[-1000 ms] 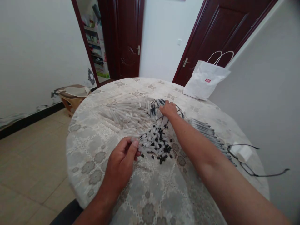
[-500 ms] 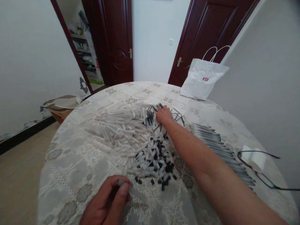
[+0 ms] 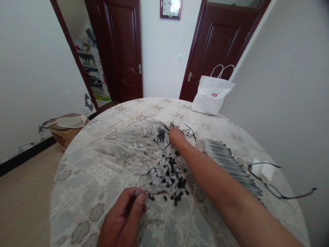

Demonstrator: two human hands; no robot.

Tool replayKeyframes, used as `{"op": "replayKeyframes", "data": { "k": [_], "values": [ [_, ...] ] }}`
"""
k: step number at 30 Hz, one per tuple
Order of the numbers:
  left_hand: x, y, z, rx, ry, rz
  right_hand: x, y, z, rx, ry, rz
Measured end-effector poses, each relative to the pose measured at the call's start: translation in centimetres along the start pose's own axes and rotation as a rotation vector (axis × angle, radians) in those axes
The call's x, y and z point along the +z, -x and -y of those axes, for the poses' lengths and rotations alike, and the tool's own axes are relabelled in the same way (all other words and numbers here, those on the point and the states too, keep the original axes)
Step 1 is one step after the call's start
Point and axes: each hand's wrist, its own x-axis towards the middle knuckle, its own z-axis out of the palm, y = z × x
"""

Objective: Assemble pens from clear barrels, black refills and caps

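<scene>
A heap of clear pen barrels (image 3: 131, 145) lies across the middle of a round table (image 3: 84, 185). Nearer me is a pile of small white and black pen caps (image 3: 167, 176). At the far side, thin black refills (image 3: 162, 132) lie bunched. My right hand (image 3: 176, 136) reaches over the caps with fingers closed down among the refills; what they grip is hidden. My left hand (image 3: 123, 216) is near the table's front edge, pinching a clear pen barrel (image 3: 147, 202) between thumb and fingers.
A row of assembled pens (image 3: 231, 163) lies at the right. Beyond it are a white block with a black cable (image 3: 267, 175). A white paper bag (image 3: 212, 94) stands at the back. A brown basket (image 3: 65, 128) sits on the floor at left.
My left hand has drawn back from the cap pile toward the table's front edge with a clear barrel in its fingers. My right hand stays at the refills. The camera has tilted up.
</scene>
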Motion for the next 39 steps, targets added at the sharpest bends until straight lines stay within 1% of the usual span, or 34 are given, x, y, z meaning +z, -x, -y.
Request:
{"op": "replayKeyframes", "data": {
  "k": [1, 4, 8, 12, 14, 16, 21, 24, 27, 32, 36, 39],
  "values": [
    [0.0, 0.0, 0.1, 0.012, 0.005, -0.012, -0.2, 0.8, 0.1, -0.006, 0.001, 0.002],
    [0.0, -0.2, 0.5, 0.070, 0.016, 0.002, -0.7, 3.7, 0.4, -0.021, 0.002, 0.003],
    [0.0, -0.3, 0.8, 0.134, 0.055, 0.000, -1.2, 8.9, 0.6, -0.052, -0.011, -0.005],
    [-0.2, -0.4, 0.6, 0.186, 0.060, -0.046, -1.8, 14.2, 0.4, -0.066, -0.029, -0.022],
    [-0.2, -0.5, 0.6, 0.213, 0.068, -0.070, -2.1, 16.2, 0.2, -0.077, -0.035, -0.027],
    [-0.1, -0.8, 0.6, 0.227, 0.087, -0.088, -2.4, 17.7, -0.1, -0.096, -0.048, -0.034],
    [0.7, -2.0, 0.5, 0.233, 0.115, -0.114, -2.7, 19.8, -1.1, -0.181, -0.199, -0.102],
    [1.4, -2.6, 0.3, 0.203, 0.165, -0.111, -2.8, 20.7, -1.7, -0.240, -0.291, -0.132],
    [2.0, -3.2, 0.0, 0.175, 0.215, -0.096, -2.7, 21.6, -2.5, -0.267, -0.364, -0.150],
    [3.0, -3.8, 0.1, 0.146, 0.357, -0.047, -2.3, 22.2, -3.8, -0.237, -0.444, -0.138],
    [3.4, -4.1, 0.4, 0.099, 0.480, 0.001, -2.3, 21.9, -4.3, -0.203, -0.426, -0.131],
    [3.4, -4.3, 0.6, 0.061, 0.535, 0.006, -2.4, 21.8, -4.3, -0.175, -0.417, -0.127]
  ]
}}
